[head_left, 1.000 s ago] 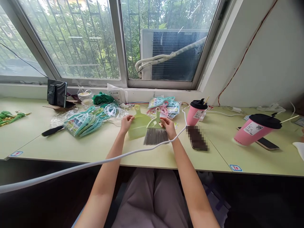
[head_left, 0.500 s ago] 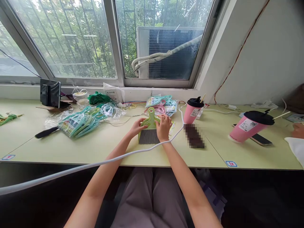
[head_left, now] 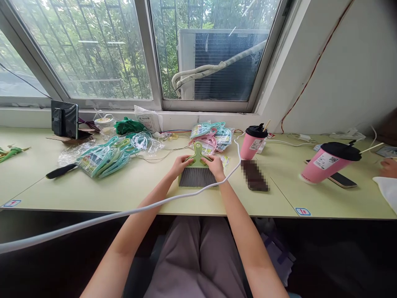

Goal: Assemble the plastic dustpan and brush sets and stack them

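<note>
- The pale green table point(head_left: 124, 194) runs left to right, with the hands working at its middle.
- The white cable point(head_left: 149, 207) passes across the view in front of the bristles and right wrist; whether it touches them, I cannot tell. It looks like the main obstruction.
- Left, wrapped teal and green sets point(head_left: 107, 159) lie beside a black handle point(head_left: 61, 171); more wrapped sets point(head_left: 212, 134) lie beyond the brush.
- The green brush point(head_left: 197, 177), handle away from the person, lies over the dustpan point(head_left: 180, 184), whose edge shows around the bristles.
- Two pink cups point(head_left: 321, 167) point(head_left: 251, 145) stand right; another person's hand point(head_left: 389, 167) shows at the far right edge.
- The left hand point(head_left: 180, 166) and right hand point(head_left: 217, 166) grip either side of the brush's base, apparently pressing or aligning the pair. Shifting both pieces together would call for an even, two-sided hold.
</note>
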Available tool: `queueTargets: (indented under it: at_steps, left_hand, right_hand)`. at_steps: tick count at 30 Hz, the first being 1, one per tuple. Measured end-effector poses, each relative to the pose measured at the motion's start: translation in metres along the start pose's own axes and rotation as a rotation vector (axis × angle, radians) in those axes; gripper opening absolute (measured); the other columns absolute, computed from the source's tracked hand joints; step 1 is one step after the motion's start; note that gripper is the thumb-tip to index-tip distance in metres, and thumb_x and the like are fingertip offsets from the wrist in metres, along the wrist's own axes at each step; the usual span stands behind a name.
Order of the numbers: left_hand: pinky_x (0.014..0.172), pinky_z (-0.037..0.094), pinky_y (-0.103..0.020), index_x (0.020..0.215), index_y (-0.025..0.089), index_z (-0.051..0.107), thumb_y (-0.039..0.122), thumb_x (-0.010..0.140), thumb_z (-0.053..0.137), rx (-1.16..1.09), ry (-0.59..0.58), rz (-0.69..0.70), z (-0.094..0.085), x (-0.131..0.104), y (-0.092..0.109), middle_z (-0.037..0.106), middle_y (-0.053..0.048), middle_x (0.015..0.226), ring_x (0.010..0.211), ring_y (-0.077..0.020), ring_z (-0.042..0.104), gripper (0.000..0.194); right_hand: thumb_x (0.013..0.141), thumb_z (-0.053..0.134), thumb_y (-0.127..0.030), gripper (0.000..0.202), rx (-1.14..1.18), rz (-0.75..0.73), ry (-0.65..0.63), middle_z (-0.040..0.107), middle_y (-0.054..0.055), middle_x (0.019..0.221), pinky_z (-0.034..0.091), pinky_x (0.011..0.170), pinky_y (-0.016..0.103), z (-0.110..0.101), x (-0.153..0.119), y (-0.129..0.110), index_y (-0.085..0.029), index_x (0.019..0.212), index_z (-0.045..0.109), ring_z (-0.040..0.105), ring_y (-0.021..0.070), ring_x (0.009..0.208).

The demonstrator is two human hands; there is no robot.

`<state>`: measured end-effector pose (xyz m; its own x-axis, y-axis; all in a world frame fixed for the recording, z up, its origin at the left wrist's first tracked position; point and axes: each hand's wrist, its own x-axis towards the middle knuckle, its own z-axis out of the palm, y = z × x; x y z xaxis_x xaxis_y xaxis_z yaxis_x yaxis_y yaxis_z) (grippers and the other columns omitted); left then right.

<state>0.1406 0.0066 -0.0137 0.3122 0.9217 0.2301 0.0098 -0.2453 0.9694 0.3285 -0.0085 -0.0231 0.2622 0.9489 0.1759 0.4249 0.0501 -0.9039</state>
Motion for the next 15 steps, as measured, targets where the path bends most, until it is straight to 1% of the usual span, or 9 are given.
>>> queueTargets:
  at_steps: [3, 7, 12, 15]
  left_hand:
    - [0.073, 0.047, -0.032, 0.093, 0.014, 0.077, 0.049, 0.060, 0.080, -0.045, 0.029, -0.040, 0.003, -0.001, 0.001, 0.075, -0.008, 0.084, 0.081, -0.0236, 0.066, 0.048]
    - [0.067, 0.047, -0.030, 0.091, 0.013, 0.078, 0.045, 0.058, 0.082, -0.082, 0.059, -0.088, 0.006, -0.004, 0.001, 0.075, -0.008, 0.081, 0.074, -0.0220, 0.066, 0.046]
    - [0.065, 0.047, -0.030, 0.090, 0.013, 0.079, 0.041, 0.056, 0.084, -0.089, 0.075, -0.104, 0.007, -0.005, 0.000, 0.075, -0.008, 0.079, 0.070, -0.0206, 0.065, 0.044]
    - [0.066, 0.047, -0.030, 0.089, 0.014, 0.079, 0.040, 0.054, 0.084, -0.082, 0.072, -0.090, 0.006, -0.004, 0.002, 0.075, -0.007, 0.077, 0.069, -0.0201, 0.064, 0.044]
  right_hand:
    - [0.073, 0.072, -0.045, 0.032, -0.016, 0.033, 0.008, 0.076, 0.004, 0.100, 0.052, 0.086, 0.034, -0.001, -0.003, -0.003, -0.025, 0.098, 0.077, 0.068, 0.0222, 0.094]
    - [0.070, 0.073, -0.046, 0.034, -0.016, 0.079, 0.014, 0.077, 0.002, 0.098, 0.051, 0.083, 0.032, -0.002, -0.004, -0.004, -0.025, 0.096, 0.078, 0.069, 0.0216, 0.092]
    - [0.068, 0.074, -0.048, 0.033, -0.076, 0.143, 0.035, 0.077, 0.003, 0.095, 0.050, 0.080, 0.031, -0.004, -0.010, -0.011, -0.026, 0.092, 0.079, 0.069, 0.0229, 0.090]
    - [0.069, 0.073, -0.047, 0.031, -0.098, 0.123, 0.036, 0.076, 0.004, 0.097, 0.049, 0.079, 0.031, -0.004, -0.011, -0.013, -0.025, 0.092, 0.078, 0.068, 0.0231, 0.092]
